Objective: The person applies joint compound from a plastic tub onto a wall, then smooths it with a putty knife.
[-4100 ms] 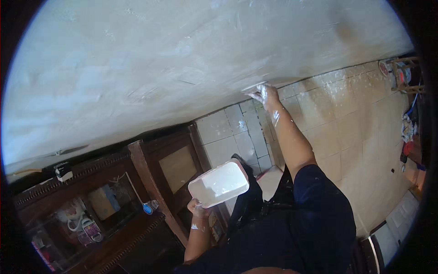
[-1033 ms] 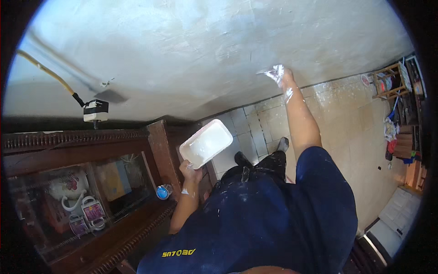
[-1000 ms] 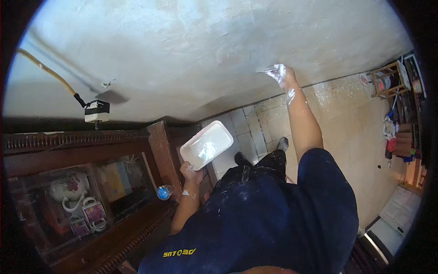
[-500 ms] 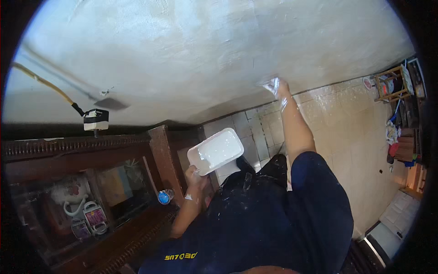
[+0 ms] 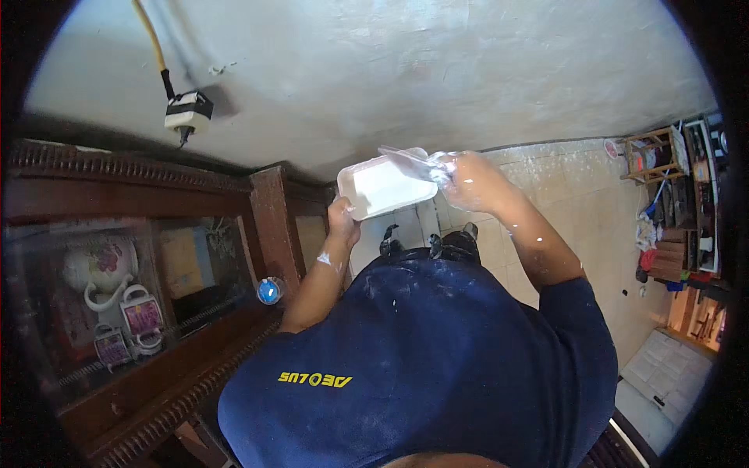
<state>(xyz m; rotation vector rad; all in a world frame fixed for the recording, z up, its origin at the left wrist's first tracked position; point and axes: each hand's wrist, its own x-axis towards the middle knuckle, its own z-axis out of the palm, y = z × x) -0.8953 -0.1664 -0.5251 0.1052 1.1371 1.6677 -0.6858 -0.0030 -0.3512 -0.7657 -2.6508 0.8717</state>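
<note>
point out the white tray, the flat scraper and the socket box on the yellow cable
White tray (image 5: 395,208): head view, on its near rim
Flat scraper (image 5: 407,165): head view, on the middle of its blade
Socket box (image 5: 188,113): head view, on the middle of its body

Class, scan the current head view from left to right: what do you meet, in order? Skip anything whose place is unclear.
Larger patterned mug, extension socket, blue-topped container, left hand, white tray, right hand, wooden stool.

White-and-purple mugs (image 5: 143,317) inside a dark wooden cabinet (image 5: 273,214)
</note>
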